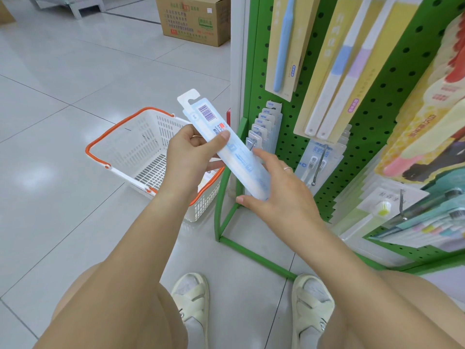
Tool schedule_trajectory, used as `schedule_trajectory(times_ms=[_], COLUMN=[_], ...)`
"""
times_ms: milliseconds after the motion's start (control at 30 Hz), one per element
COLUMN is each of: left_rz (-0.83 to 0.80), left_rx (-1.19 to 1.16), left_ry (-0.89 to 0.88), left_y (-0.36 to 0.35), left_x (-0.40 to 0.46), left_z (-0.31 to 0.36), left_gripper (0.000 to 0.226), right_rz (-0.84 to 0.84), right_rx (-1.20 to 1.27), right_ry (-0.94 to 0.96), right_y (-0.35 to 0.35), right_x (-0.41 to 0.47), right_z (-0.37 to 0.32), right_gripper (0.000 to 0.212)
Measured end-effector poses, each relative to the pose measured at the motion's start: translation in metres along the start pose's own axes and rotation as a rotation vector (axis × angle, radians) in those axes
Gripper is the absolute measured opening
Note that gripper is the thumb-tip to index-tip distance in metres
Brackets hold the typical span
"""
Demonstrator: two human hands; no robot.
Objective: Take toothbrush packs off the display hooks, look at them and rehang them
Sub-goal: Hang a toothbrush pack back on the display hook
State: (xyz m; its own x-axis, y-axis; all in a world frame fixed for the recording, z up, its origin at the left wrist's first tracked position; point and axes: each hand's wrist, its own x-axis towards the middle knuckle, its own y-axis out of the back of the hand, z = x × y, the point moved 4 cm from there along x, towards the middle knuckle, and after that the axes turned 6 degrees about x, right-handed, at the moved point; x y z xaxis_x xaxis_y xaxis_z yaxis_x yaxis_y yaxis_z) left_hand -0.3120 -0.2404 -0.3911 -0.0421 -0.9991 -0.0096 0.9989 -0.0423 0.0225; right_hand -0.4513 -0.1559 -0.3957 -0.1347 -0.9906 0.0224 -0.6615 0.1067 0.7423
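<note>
Left hand [187, 154] grips a long clear-and-pale-blue plastic toothbrush pack [226, 144] near its top, thumb over the front, fingers curled behind. Pack is off the hooks, tilted with the hang tab toward 11 o'clock, back side up: purple barcode and a small red square label, print too small to read. Right hand [279, 190] has relaxed, spread fingers with the pack's lower end resting on them; silver ring [287, 169] on one finger. At 3 o'clock, a green pegboard display rack [289, 137]; its row of matching hung packs [264, 124] has tabs reading "NEW". At 9 o'clock, a white plastic basket with orange handles [141, 147] on the floor. At 12 o'clock, a brown cardboard box [193, 18].
</note>
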Motion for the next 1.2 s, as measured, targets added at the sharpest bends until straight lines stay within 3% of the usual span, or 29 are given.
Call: schedule_trajectory(times_ms=[67,233,333,433,500,600,733,800,900,1033,1200], left_rz=[0.023,0.117,0.145,0.051,-0.044,-0.233,-0.482,-0.541,-0.562,-0.567,-0.306], left_rx=[-0.059,-0.191,-0.165,-0.181,-0.180,-0.105,0.118,0.247,0.348,0.514,0.441], left_ry=[0.023,0.129,0.151,0.149,0.140,0.144,0.119,0.104,0.117,0.124,0.111], left_y=[0.000,0.008,0.017,0.019,0.016,0.005,-0.010,-0.013,-0.012,-0.009,0.000], left_x=[0.000,0.003,0.008,0.010,0.009,0.002,-0.013,-0.018,-0.018,-0.016,-0.006], left_z=[0.001,0.007,0.008,0.009,0.009,0.007,0.001,-0.002,-0.006,-0.012,-0.005], left_gripper=[0.020,0.032,0.030,0.032,0.031,0.026,0.026,0.036,0.040,0.037,0.025], right_rz=[0.008,-0.012,-0.086,-0.224,-0.243,-0.108,0.040,0.128,0.239,0.231,0.206], right_rx=[-0.116,0.386,0.603,0.715,0.671,0.640,0.783,0.749,0.620,0.485,0.294], right_ry=[0.084,0.045,-0.020,-0.088,-0.107,-0.109,-0.099,-0.043,-0.007,-0.013,-0.041], right_y=[-0.002,-0.004,-0.004,-0.004,-0.007,-0.007,0.004,0.009,0.012,0.007,0.008], right_x=[-0.001,0.002,0.004,0.004,0.004,0.006,0.009,0.009,0.009,0.011,0.012], right_z=[-0.003,0.002,0.005,0.005,0.008,0.011,0.009,0.010,0.012,0.011,0.011], right_gripper=[0.065,0.022,0.018,0.009,0.009,0.020,0.010,0.009,0.014,0.006,0.008])
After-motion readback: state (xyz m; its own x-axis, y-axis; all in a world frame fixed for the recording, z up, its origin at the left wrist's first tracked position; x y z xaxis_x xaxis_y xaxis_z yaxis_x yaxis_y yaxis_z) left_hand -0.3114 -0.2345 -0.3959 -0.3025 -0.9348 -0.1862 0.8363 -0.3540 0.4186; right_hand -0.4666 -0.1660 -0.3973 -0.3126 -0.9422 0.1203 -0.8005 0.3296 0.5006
